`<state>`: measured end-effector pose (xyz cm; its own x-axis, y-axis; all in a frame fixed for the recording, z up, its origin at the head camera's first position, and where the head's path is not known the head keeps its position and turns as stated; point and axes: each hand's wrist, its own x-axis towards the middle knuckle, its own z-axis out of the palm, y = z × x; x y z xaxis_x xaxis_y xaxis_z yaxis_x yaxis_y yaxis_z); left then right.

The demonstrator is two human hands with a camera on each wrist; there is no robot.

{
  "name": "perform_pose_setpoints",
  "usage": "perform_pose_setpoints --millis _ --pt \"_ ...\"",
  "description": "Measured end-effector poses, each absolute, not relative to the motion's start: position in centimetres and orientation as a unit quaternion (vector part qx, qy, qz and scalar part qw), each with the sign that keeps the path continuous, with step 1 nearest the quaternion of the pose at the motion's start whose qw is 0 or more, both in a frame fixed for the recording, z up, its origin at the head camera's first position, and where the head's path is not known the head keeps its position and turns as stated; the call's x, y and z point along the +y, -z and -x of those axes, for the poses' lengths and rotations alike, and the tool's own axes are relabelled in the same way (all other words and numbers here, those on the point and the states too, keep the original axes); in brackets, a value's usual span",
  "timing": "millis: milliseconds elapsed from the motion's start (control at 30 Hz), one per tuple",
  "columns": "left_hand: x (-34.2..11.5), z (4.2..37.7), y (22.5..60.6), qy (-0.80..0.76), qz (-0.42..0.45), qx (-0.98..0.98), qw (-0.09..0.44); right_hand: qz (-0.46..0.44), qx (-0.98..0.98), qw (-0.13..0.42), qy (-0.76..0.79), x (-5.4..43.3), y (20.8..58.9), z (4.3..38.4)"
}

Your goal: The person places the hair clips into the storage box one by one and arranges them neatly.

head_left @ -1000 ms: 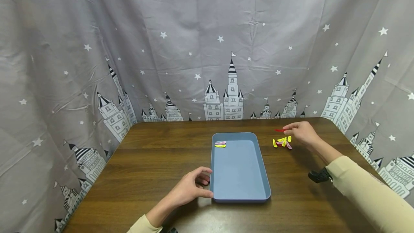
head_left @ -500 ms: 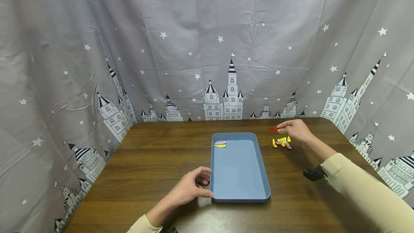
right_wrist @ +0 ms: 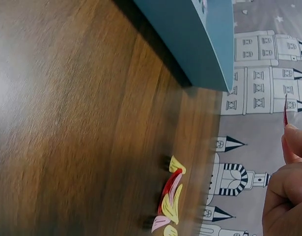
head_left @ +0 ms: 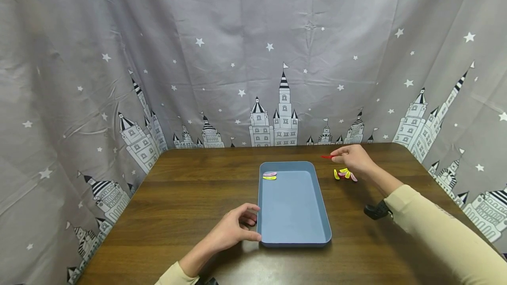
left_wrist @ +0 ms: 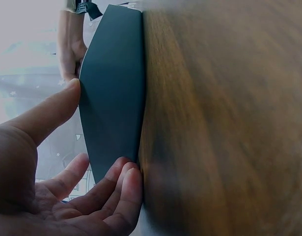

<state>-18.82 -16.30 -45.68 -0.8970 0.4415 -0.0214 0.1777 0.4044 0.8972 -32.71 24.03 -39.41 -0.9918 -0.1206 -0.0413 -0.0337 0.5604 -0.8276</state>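
Observation:
Between thumb and fingers my right hand (head_left: 355, 158) pinches a red snap hair clip (head_left: 326, 157), held above the table to the right of the tray's far end. The clip (right_wrist: 286, 112) shows edge-on in the right wrist view. Below that hand lies a small pile of yellow, pink and red hair clips (right_wrist: 171, 199). My left hand (head_left: 233, 228) is at the near left side of the blue-grey tray (head_left: 295, 208); its thumb touches the rim and its loosely bent fingers rest against the outer wall (left_wrist: 111, 83). Inside the tray's far left corner are a pink clip (head_left: 270, 173) and a yellow clip (head_left: 270, 178).
The tray stands on a brown wooden table (head_left: 190, 197). Behind the table's far edge hangs a grey curtain (head_left: 222, 78) printed with castles and stars. A black strap device (head_left: 377, 210) sits on the right wrist.
My right hand has moved left toward the tray, carrying the red hair clip away from over the pile. The left hand and the tray have stayed in place.

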Motion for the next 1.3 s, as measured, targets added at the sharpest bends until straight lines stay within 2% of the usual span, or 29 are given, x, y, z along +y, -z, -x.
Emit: perform_pose_setpoints --millis 700,1300 --pt "-16.2 18.9 45.6 -0.510 -0.183 0.831 0.127 0.049 0.875 0.068 0.476 20.1 38.9 33.3" --pt "-16.3 18.9 45.8 -0.509 -0.187 0.831 0.128 0.069 0.884 0.052 0.459 16.0 39.3 33.9"
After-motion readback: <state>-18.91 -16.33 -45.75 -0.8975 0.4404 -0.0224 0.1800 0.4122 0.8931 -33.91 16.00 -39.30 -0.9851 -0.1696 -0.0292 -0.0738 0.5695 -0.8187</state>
